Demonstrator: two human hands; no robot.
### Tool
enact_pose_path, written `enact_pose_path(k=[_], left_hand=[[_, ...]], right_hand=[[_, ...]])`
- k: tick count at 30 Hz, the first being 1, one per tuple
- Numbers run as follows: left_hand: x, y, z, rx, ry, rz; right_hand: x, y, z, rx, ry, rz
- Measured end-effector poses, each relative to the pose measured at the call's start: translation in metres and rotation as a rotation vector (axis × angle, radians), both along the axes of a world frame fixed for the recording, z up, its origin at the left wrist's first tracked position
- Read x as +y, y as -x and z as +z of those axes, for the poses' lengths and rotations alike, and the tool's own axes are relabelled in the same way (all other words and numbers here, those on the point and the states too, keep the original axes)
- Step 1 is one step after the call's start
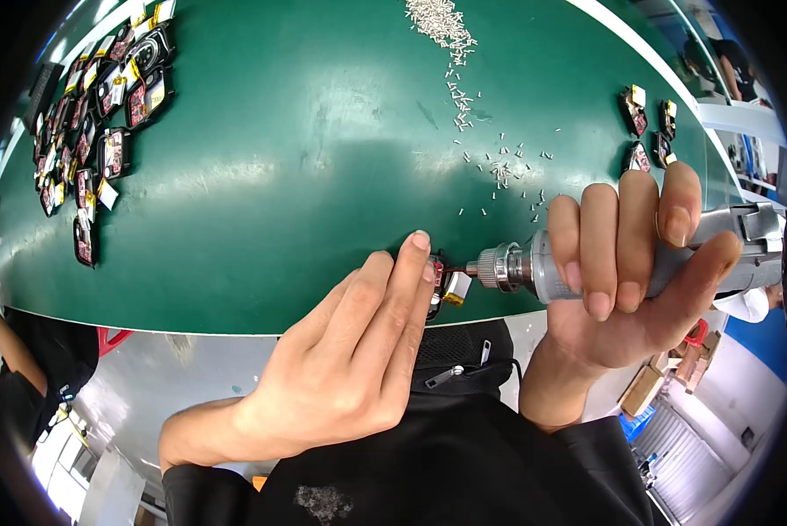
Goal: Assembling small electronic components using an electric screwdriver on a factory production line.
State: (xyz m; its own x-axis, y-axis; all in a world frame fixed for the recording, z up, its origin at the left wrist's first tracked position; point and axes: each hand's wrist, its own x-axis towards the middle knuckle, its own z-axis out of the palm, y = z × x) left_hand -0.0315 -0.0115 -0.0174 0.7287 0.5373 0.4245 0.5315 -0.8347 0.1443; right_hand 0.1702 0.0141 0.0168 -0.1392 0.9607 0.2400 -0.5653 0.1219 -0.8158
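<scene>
My right hand (626,289) wraps around a grey electric screwdriver (501,266) lying nearly level, its bit pointing left. The bit reaches a small black device housing (436,302) with a red circuit board (437,273), near the front edge of the table. My left hand (350,351) holds this housing with its fingertips; the fingers hide much of it. A silver battery pack with yellow tape (457,287) sticks out on the housing's right side, below the bit. Whether the bit sits in a screw is too small to tell.
Loose small screws (442,22) form a pile at the far middle of the green table (280,175) and trail toward me. Many similar housings (113,153) cluster at the far left; several more (634,110) lie at the right. Another person's arm (12,342) shows at the left.
</scene>
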Motion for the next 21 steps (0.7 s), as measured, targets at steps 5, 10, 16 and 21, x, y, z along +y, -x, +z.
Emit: enact_pose_path(k=[5, 10, 16, 21], left_hand=[[0.0002, 0.0003, -0.0021, -0.016, -0.003, -0.003], [0.0014, 0.0018, -0.0003, -0.034, 0.021, -0.008], [-0.0022, -0.0005, -0.0001, -0.087, 0.138, 0.013], [-0.0011, -0.0008, -0.002, -0.14, 0.17, 0.019]], right_hand=[[-0.0007, -0.0003, -0.0033, -0.017, 0.006, 0.045], [0.0004, -0.003, 0.0032, -0.02, 0.015, 0.073], [-0.0002, -0.0021, 0.0009, 0.175, 0.04, 0.16], [0.0026, 0.0006, -0.0017, 0.188, 0.036, 0.216]])
